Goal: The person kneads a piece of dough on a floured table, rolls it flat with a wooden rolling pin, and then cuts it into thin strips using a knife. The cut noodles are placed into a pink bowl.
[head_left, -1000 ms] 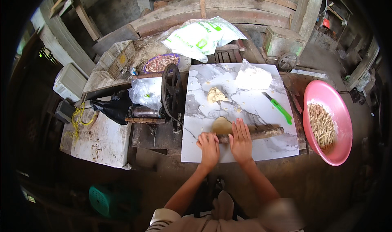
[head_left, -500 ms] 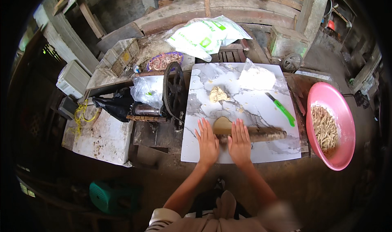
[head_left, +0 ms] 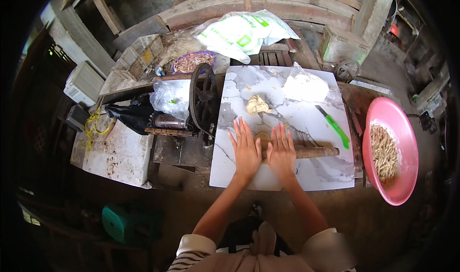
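Note:
My left hand and my right hand lie palm down on a wooden rolling pin, fingers stretched out and pointing away from me. The pin's right part sticks out past my right hand; its left end is hidden under my left hand. Between my hands a bit of flattened dough shows, the rest covered. Beyond them a pale lump of dough rests on the marble-patterned board. To the right lies a cutter knife with a green handle, beside a clear bag of white powder.
A pink basin holding floured strips stands right of the board. On the left are a hand-cranked machine with a dark wheel and a plastic bag. Behind lie a white-green sack and a purple-rimmed tray of strips.
Both hands have slid away from me across the rolling pin, which has rolled slightly forward. Less of the flattened dough shows between my hands. The whole view has shifted a little.

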Motion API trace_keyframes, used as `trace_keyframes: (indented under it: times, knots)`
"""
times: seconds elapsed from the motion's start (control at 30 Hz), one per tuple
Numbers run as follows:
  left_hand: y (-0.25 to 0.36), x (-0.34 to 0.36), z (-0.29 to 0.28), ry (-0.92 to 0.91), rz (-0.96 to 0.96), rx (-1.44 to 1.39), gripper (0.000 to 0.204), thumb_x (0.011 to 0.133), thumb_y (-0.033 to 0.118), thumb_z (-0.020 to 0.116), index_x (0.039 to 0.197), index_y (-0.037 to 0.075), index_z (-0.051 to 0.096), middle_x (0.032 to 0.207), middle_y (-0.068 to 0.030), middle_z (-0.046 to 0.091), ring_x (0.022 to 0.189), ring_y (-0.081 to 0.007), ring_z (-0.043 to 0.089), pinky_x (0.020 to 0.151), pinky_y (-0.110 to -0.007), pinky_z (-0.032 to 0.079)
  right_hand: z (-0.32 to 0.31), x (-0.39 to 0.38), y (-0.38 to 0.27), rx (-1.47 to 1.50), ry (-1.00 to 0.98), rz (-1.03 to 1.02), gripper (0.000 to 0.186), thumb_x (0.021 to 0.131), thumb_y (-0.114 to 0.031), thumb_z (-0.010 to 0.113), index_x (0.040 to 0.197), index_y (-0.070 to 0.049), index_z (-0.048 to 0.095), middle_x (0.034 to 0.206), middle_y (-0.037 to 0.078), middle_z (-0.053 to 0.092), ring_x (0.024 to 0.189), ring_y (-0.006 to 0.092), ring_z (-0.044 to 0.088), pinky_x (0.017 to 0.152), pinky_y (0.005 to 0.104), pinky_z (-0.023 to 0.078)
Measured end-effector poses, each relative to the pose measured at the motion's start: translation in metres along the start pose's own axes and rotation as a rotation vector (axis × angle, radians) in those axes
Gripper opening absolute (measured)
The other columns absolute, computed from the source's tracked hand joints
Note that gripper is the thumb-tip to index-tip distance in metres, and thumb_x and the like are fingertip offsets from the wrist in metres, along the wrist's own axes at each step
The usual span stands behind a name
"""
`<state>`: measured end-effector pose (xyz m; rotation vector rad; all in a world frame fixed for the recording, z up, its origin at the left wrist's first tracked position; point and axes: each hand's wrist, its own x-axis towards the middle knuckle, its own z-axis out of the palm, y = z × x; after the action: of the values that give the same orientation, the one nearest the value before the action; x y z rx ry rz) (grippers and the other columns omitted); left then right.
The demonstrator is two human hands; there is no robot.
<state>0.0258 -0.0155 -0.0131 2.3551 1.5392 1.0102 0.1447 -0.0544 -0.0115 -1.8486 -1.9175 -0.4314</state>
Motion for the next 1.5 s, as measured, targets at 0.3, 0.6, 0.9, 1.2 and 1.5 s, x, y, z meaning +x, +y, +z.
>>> trace_keyframes:
  times: [0.3, 0.6, 0.9, 1.2, 1.5]
  knots:
    - [0.010, -0.005, -0.001, -0.029, 0.028, 0.114, 0.057, 0.095, 0.019, 0.039, 0.140, -0.012, 0.024, 0.150, -0.0262, 0.019, 0.142, -0.0380, 0.012, 0.111, -0.059, 0.005, 0.005, -0.007, 0.001, 0.069, 0.002, 0.068, 0.044, 0.091, -0.017, 0.044, 0.128, 0.006, 0.049, 0.136, 0.022, 0.047, 0.130, 0.0287, 0.042, 0.109, 0.0400, 0.032]
    - [0.005, -0.002, 0.012, 0.035, -0.016, 0.014, 0.058, 0.094, 0.019, 0.040, 0.139, -0.014, 0.024, 0.149, -0.0284, 0.020, 0.142, -0.0380, 0.013, 0.111, -0.059, 0.004, 0.010, -0.001, -0.001, 0.034, 0.015, 0.057, 0.046, 0.092, -0.020, 0.045, 0.129, 0.006, 0.048, 0.137, 0.022, 0.046, 0.133, 0.0289, 0.037, 0.109, 0.0406, 0.031]
    - [0.009, -0.003, 0.006, -0.039, 0.013, 0.122, 0.059, 0.095, 0.020, 0.039, 0.139, -0.014, 0.022, 0.147, -0.0285, 0.024, 0.141, -0.0369, 0.016, 0.110, -0.060, 0.002, 0.005, 0.004, -0.002, -0.029, -0.001, 0.025, 0.047, 0.093, -0.021, 0.042, 0.130, 0.007, 0.047, 0.140, 0.021, 0.043, 0.137, 0.0281, 0.031, 0.114, 0.0429, 0.021]
    - [0.005, 0.008, 0.012, 0.027, 0.000, 0.021, 0.062, 0.093, 0.019, 0.043, 0.141, -0.013, 0.018, 0.147, -0.0296, 0.024, 0.142, -0.0380, 0.013, 0.111, -0.060, 0.002, 0.017, 0.013, -0.001, 0.038, -0.023, 0.065, 0.046, 0.095, -0.023, 0.039, 0.130, 0.007, 0.047, 0.141, 0.020, 0.042, 0.137, 0.0268, 0.032, 0.114, 0.0423, 0.019]
    - [0.004, 0.011, 0.016, -0.008, -0.022, 0.039, 0.057, 0.092, 0.017, 0.044, 0.137, -0.015, 0.027, 0.142, -0.0305, 0.033, 0.140, -0.0372, 0.021, 0.110, -0.062, 0.003, 0.015, 0.020, 0.007, -0.034, -0.066, -0.041, 0.053, 0.096, -0.026, 0.040, 0.138, 0.005, 0.037, 0.146, 0.020, 0.034, 0.140, 0.0275, 0.026, 0.115, 0.0414, 0.019]
